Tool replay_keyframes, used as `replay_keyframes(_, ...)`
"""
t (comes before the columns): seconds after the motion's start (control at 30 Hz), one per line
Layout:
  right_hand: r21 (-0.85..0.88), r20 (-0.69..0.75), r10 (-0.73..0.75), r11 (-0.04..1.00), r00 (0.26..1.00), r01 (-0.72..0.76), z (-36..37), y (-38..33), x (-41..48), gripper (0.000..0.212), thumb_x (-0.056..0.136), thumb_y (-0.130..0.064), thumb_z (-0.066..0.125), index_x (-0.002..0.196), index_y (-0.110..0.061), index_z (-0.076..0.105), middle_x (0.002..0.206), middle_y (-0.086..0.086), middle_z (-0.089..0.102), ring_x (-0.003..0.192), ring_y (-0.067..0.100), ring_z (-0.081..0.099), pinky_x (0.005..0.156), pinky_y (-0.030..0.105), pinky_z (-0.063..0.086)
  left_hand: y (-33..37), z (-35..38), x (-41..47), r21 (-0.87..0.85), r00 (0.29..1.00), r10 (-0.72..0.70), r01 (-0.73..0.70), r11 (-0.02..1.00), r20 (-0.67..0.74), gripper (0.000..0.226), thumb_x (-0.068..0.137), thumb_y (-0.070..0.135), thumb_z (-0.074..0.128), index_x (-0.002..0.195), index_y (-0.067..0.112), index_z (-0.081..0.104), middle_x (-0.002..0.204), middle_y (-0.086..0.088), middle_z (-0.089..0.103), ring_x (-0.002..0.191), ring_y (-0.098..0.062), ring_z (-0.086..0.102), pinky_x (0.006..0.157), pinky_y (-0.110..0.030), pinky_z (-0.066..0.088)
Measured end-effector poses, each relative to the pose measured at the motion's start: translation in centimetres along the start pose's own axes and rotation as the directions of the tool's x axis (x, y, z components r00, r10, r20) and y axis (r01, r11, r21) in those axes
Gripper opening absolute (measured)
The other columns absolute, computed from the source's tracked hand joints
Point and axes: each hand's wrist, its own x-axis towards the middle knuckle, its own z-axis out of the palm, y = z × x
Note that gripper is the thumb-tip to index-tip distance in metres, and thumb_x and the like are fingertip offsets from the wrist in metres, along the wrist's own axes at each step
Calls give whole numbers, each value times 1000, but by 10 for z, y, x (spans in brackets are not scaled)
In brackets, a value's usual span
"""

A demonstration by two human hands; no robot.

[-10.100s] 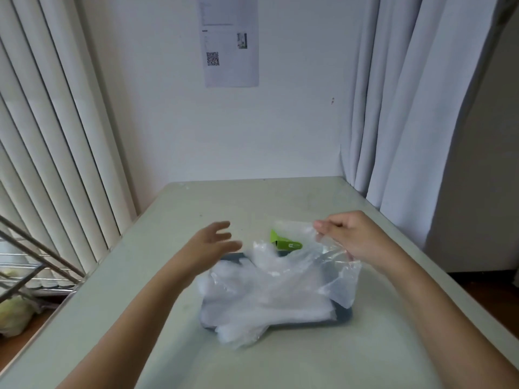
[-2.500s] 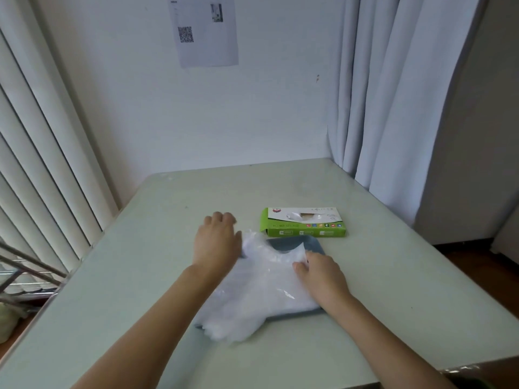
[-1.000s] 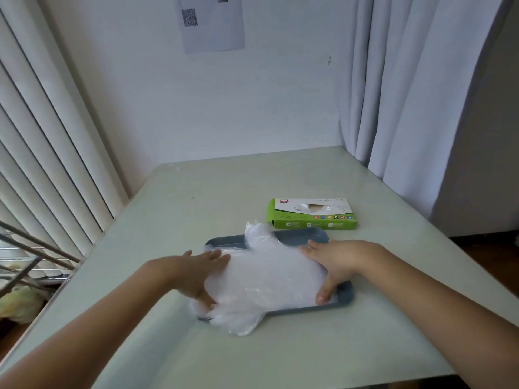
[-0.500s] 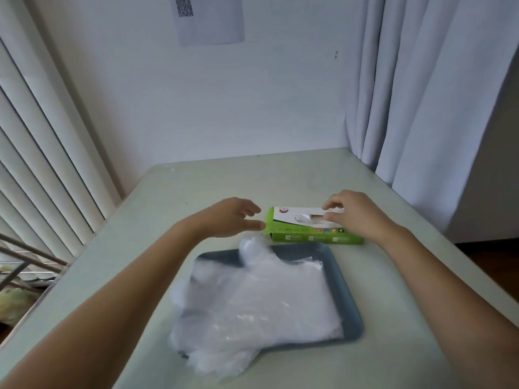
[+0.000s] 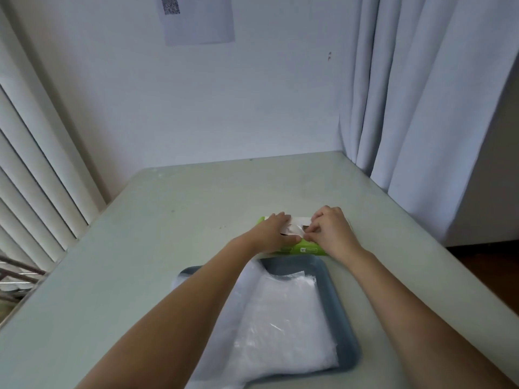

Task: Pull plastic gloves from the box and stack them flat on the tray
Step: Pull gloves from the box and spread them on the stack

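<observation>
A green and white glove box lies on the table just beyond the dark grey tray. My left hand rests flat on the box's left part, thumb along its front edge. At the box's opening my right hand pinches a bit of clear plastic glove with curled fingers. A stack of clear plastic gloves lies flat in the tray and spills over its left and near edges. My left forearm crosses over part of the stack.
The pale table stands in a corner. Vertical blinds hang at the left and white curtains at the right. A sheet of paper is stuck on the wall. A metal rack shows at the far left.
Both hands have left the stack on the tray and moved to the box. My left hand now lies on the box and my right hand pinches plastic at its opening.
</observation>
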Motion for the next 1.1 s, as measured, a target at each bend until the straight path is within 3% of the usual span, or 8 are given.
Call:
replay_keyframes(0.23,140,-26,-5,990,1000,8,-4,6,2,7,77,-8,75,73,-3,74,91,2,61,81,19,59,74,27,42,-7,2,3,-46,1000,-4,4,999,2,71,90,43,62,147,14,31,143,-5,41,130,-23,39,104,-30,31)
replay_keyframes(0.4,76,-11,-65,995,998,65,-3,11,4,18,87,-11,66,73,0,67,92,1,57,81,20,56,75,29,41,-8,4,4,-58,1000,-12,13,998,9,77,88,45,63,150,17,26,149,-2,35,134,-22,36,108,-32,29)
replay_keyframes(0.5,67,-33,-70,995,997,72,-1,11,3,23,89,-7,61,67,-10,57,91,-4,52,78,19,55,73,29,41,-9,4,4,-59,1000,-7,7,998,5,76,89,45,62,150,18,26,149,-2,34,134,-22,36,109,-32,29)
replay_keyframes(0.57,104,-70,-51,993,996,58,-2,12,3,26,88,-3,57,65,-13,55,90,-5,52,77,18,54,73,29,42,-8,4,3,-47,1000,2,-2,999,0,76,89,44,62,150,17,26,151,-2,32,135,-22,34,111,-34,28)
replay_keyframes(0.73,172,-155,17,985,988,10,0,15,6,16,90,-2,52,78,0,63,97,5,54,84,21,55,77,27,39,-9,6,2,-58,1000,11,-12,998,-17,75,89,44,62,150,18,26,152,-2,31,136,-21,33,112,-34,27)
replay_keyframes(0.93,268,4,3,963,1000,-4,-7,15,7,11,84,-16,69,74,-14,66,86,-6,54,82,15,56,75,25,42,-9,8,3,-67,999,16,-18,998,-34,75,89,42,63,150,17,27,153,-2,31,136,-21,34,110,-32,27)
replay_keyframes(1.1,434,-72,29,901,997,5,-26,3,3,13,87,-9,64,74,-11,63,82,1,64,77,14,57,66,16,39,-8,7,3,-80,999,0,-3,997,-39,71,89,41,63,147,16,31,148,-2,37,131,-22,39,106,-33,31)
